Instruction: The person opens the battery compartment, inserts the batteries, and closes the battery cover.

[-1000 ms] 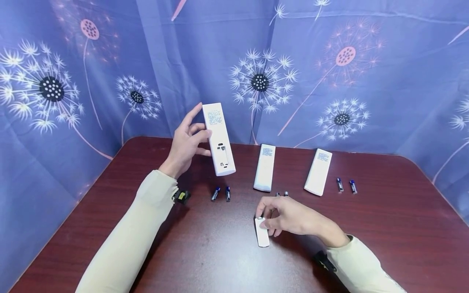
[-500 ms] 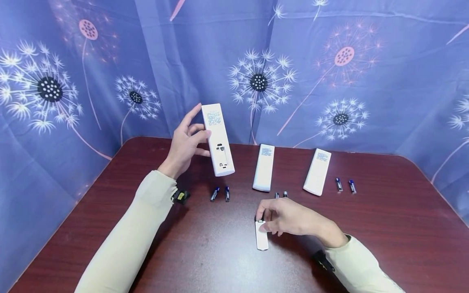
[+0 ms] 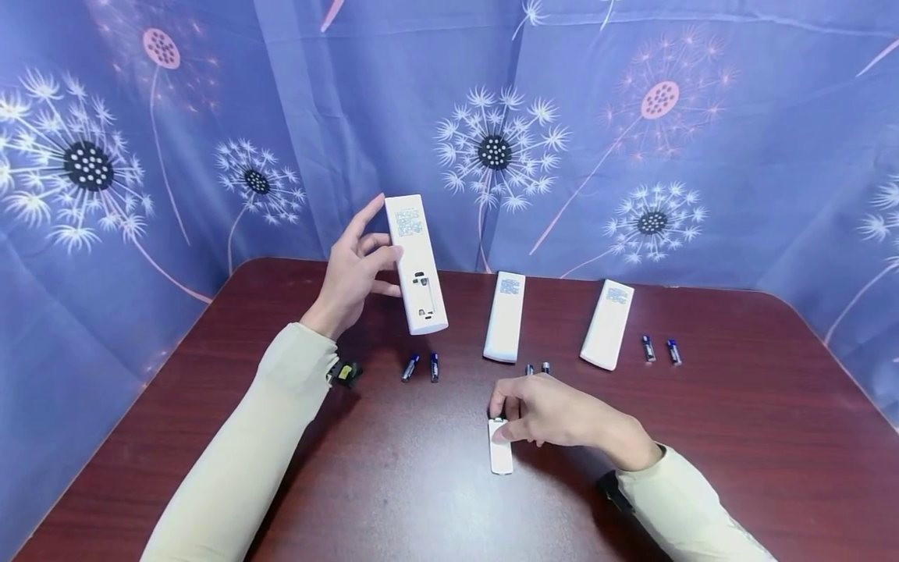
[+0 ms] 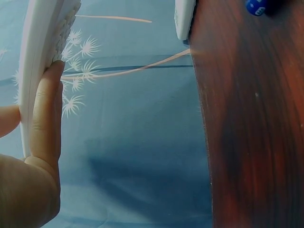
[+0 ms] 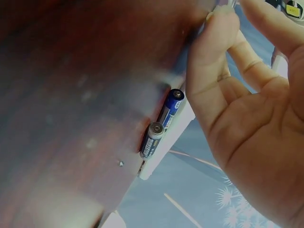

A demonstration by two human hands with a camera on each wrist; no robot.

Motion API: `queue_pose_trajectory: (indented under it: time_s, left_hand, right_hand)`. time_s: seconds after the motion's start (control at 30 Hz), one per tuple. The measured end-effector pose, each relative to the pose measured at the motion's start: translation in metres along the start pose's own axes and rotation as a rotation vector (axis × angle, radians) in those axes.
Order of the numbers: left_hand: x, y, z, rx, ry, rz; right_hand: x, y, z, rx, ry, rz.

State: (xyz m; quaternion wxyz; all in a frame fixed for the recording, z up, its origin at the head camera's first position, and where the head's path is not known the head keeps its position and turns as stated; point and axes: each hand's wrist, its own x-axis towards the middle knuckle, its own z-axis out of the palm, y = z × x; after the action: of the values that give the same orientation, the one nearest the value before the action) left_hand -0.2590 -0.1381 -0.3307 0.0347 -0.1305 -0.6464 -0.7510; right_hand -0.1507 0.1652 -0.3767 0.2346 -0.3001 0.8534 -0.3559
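Note:
In the head view my left hand point(image 3: 351, 269) holds a white remote control point(image 3: 427, 261) up above the table, its back facing me and its battery compartment bare. No batteries show inside that compartment. With thumb and fingers, my right hand point(image 3: 562, 410) pinches the upper end of a small white battery cover point(image 3: 501, 460) low over the tabletop; whether the cover touches the wood I cannot tell. Two batteries point(image 3: 410, 368) lie below the held remote. Two more, a blue-ended battery point(image 5: 171, 107) and a silver-ended battery point(image 5: 152, 141), lie beside my right hand, partly hidden in the head view.
Two other white remotes, a middle remote point(image 3: 505, 318) and a right remote point(image 3: 607, 326), lie face down on the dark red table point(image 3: 393, 476). Another pair of batteries point(image 3: 648, 348) lies at the right. A blue dandelion-print curtain point(image 3: 393, 117) hangs behind the table.
My right hand has lowered the battery cover slightly, and the cover now points straighter toward me. The left hand and its remote have hardly moved; the head view has shifted a little.

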Motion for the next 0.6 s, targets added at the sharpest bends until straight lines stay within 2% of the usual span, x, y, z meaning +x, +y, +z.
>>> queue_pose_trajectory:
  time_s: [0.23, 0.47, 0.6]
  left_hand:
    - [-0.001, 0.0, 0.001, -0.017, -0.007, -0.01]
    - [-0.002, 0.001, 0.0, -0.002, -0.001, -0.022]
    - [-0.001, 0.0, -0.001, -0.006, -0.004, -0.019]
  right_hand:
    - [-0.002, -0.004, -0.004, -0.05, 0.002, 0.013]
    - [0.001, -0.01, -0.006, -0.101, 0.062, -0.071]
    - [0.004, -0.011, -0.007, -0.117, 0.111, -0.089]
